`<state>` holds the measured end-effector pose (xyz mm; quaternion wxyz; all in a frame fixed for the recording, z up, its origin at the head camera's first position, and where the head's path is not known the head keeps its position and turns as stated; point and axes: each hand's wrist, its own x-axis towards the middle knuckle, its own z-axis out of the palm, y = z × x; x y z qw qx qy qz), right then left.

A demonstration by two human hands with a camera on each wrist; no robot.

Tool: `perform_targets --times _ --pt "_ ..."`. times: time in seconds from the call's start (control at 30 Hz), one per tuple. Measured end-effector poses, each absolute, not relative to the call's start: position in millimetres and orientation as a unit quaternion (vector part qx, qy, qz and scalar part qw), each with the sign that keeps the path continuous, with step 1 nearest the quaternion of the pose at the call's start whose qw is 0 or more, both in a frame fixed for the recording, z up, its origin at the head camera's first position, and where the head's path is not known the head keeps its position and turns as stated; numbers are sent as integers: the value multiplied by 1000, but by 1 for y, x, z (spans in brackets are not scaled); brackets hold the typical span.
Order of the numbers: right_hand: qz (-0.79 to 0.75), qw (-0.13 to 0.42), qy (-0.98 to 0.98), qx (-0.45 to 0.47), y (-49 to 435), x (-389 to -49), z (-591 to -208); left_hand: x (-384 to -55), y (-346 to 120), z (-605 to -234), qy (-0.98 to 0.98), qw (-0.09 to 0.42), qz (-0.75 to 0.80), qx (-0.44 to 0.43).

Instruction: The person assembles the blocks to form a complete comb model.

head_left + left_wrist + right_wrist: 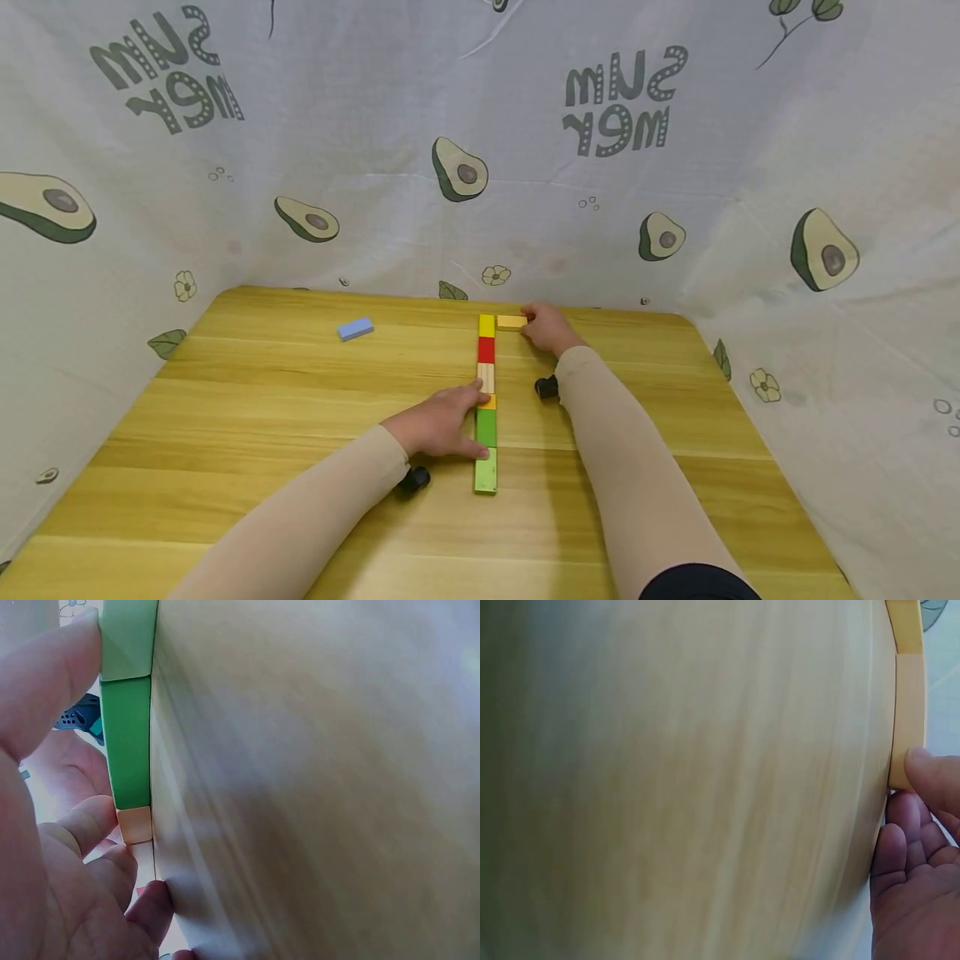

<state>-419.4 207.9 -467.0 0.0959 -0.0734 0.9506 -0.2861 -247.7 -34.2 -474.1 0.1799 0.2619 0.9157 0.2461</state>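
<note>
An avocado-printed white cloth (517, 133) hangs behind and on both sides of the wood-grained table (300, 417).

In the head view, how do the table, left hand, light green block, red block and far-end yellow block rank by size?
1. Table
2. Left hand
3. Light green block
4. Red block and yellow block: too alike to rank surely

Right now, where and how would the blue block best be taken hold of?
Probably across its middle, by the two long sides, coming from above with the left hand, the nearer one in the head view. The blue block is oblong, lies flat and stands apart from the row of blocks, so both long sides look free to pinch.
</note>
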Motion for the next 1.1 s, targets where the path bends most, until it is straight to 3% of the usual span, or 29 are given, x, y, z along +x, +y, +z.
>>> perform_targets --times 1.1 --pt "-351 99 929 -62 209 -424 -471 -249 -35 -474 913 174 254 267"
